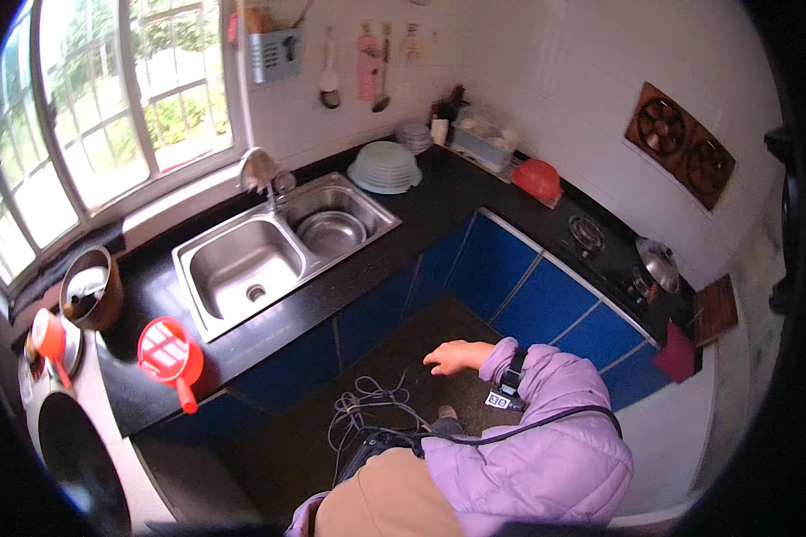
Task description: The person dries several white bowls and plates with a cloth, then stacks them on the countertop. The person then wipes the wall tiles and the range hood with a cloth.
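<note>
My right hand (pixel 455 357), in a lilac padded sleeve with a black device strapped at the wrist, reaches left over the dark floor. It holds nothing, and its fingers are loosely bent. My left hand is out of view; only a bit of its sleeve shows at the bottom edge. Before me is a black countertop (pixel 322 288) with a double-bowl steel sink (pixel 242 268). A round metal basin (pixel 332 233) sits in the sink's right bowl. Left of the sink stands a red plastic dipper (pixel 187 369), its handle sticking out past the counter's front edge.
A deep pot (pixel 113 295), a smaller red dipper (pixel 48 334) and a large black pan (pixel 74 463) are at left. A stacked pale colander (pixel 384 164), red bowl (pixel 536 178), gas burner (pixel 586 232) and lidded wok (pixel 658 263) line the back and right. Looped cables (pixel 359 408) hang by my waist.
</note>
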A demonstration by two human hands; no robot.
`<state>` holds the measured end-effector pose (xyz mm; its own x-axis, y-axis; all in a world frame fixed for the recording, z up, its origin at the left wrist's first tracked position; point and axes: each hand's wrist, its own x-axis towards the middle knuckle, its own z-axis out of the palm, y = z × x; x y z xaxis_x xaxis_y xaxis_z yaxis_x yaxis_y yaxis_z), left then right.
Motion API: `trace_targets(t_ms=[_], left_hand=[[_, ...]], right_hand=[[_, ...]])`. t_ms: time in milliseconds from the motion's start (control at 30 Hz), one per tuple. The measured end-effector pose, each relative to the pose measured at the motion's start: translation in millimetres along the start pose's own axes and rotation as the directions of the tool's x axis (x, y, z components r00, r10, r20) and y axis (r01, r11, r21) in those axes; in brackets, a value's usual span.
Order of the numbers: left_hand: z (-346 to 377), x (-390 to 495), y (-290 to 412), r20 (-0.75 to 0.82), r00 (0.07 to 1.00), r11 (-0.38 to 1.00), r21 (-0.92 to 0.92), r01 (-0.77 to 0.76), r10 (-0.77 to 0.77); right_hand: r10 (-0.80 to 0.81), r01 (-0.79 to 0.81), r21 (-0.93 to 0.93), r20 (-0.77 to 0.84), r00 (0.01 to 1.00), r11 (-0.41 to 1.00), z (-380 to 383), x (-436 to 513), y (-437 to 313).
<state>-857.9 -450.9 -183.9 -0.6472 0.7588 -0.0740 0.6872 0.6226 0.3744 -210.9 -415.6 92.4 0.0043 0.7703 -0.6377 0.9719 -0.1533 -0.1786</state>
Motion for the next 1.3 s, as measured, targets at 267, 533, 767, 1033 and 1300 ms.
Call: trace_targets(t_ms=[267, 533, 767, 1033, 1300], left_hand=[[133.1, -99.0, 270.1, 0.9, 0.052, 0.877, -0.405, -0.257, 0.432], [21.6, -396.3, 642.4, 0.708, -0.592, 0.671, -0.656, -0.347, 0.386], [-14.7, -532.4, 815.2, 0.266, -0.741, 0.661, -0.685, 0.305, 0.617], [31.6, -519.3, 974.6, 0.146, -0.384, 0.368, -0.705, 0.606, 0.912], [51.0, -605.4, 1081.0, -0.314, -0.495, -0.562, -0.655, -0.505, 0.81]], right_hand=[[0.019, 0.021, 0.217, -0.182, 0.983, 0.976, 57.0, -49.2, 155.9], [0.152, 0.166, 0.426, -0.619, 0.77, 0.889, 51.4, -85.6, 265.3], [0.385, 0.511, 0.778, -0.626, 0.678, 0.366, -12.7, -81.3, 377.6], [0.378, 0.478, 0.878, -0.448, 0.81, 0.017, -134.0, -75.6, 500.7], [0.144, 0.523, 0.501, -0.613, 0.777, -0.689, -293.3, -25.7, 568.4]])
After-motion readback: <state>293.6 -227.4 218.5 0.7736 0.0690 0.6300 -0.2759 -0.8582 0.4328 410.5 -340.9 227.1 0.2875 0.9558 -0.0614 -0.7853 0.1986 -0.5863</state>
